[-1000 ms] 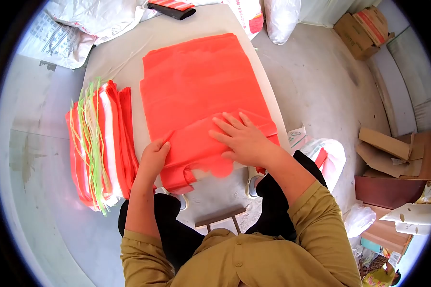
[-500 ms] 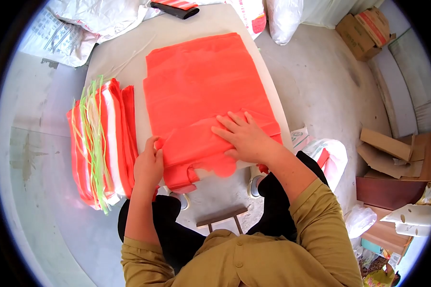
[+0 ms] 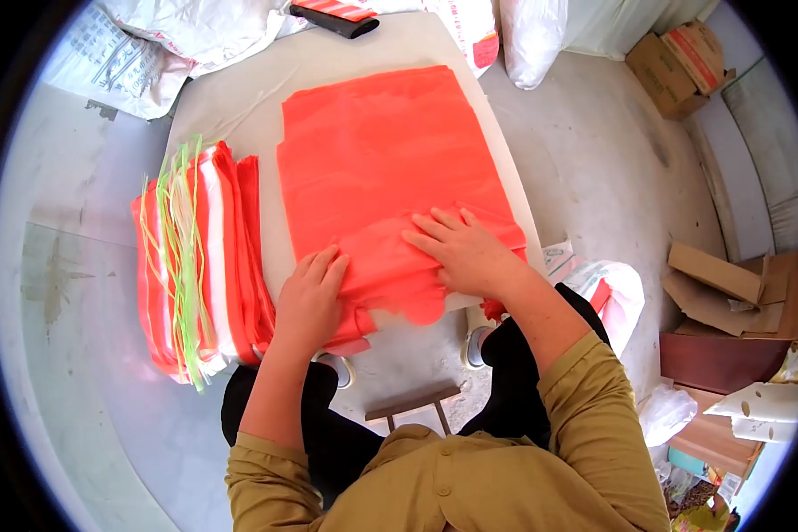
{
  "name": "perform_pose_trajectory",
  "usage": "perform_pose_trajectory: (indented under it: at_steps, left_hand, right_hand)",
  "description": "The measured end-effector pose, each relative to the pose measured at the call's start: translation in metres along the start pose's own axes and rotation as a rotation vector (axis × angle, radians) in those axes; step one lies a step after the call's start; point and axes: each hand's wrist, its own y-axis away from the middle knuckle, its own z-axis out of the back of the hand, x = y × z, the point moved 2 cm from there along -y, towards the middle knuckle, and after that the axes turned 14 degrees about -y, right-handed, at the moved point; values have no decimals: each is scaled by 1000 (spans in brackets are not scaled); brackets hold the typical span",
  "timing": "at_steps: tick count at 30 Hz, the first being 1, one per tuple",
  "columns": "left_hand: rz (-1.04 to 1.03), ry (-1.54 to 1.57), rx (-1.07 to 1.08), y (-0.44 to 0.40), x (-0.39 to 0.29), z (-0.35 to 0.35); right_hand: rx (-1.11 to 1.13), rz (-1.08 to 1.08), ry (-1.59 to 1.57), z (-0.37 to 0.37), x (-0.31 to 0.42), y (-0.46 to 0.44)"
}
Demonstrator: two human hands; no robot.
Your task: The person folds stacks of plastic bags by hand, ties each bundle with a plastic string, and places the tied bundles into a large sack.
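A stack of flat red plastic bags (image 3: 386, 142) lies on the beige table in front of me. Its near end is wrinkled, and cut-out handle parts hang over the table's front edge. My left hand (image 3: 312, 297) rests on the near left corner of the bags, fingers stretched out and pointing away from me. On the near right part, my right hand (image 3: 464, 251) lies flat with its fingers spread. To the left, a folded pile of red and white striped bags (image 3: 226, 257) has thin green plastic strings (image 3: 182, 266) draped across it.
White sacks (image 3: 142, 62) stand along the table's far side, near a dark roll with striped plastic (image 3: 335, 18). Cardboard boxes (image 3: 678, 71) sit at the far right; an opened carton (image 3: 727, 288) is nearer. A stool (image 3: 413, 404) shows between my legs.
My left hand has moved from the left edge of the red bags onto their near left corner, its fingers now laid out flat. The right hand stays spread on the bags.
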Motion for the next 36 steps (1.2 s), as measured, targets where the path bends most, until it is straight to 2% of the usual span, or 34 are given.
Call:
perform_pose_trajectory:
  at_steps: [7,13,16,19,21,24,28,31,36]
  left_hand:
    - [25,32,-10,-4,1,8]
    - [118,191,38,0,8,26]
    - [147,312,94,4,11,35]
    - [154,387,111,8,16,37]
    - [141,431,89,9,19,36]
    - [367,587,236,13,30,36]
    - [596,789,154,5,45,30]
    - [713,861,1,-2,55,11]
    - [798,871,-104,-19,49,-15]
  right_hand:
    - [-128,62,27,2,-19,10]
    - [-82,-53,-141,26,-15,18]
    - [-15,-204,-249,44,-8,28]
    - [-130,-82,-207,44,-35,40]
    - [-150,-133,-304,53,-44,49]
    - [-162,-176,-474,67,-47,54]
    - [-224,-294,-722,72,-63,52]
    - [-413,-368,-891,72,-71,45]
    - [-598,-424,-759,42,-101,20]
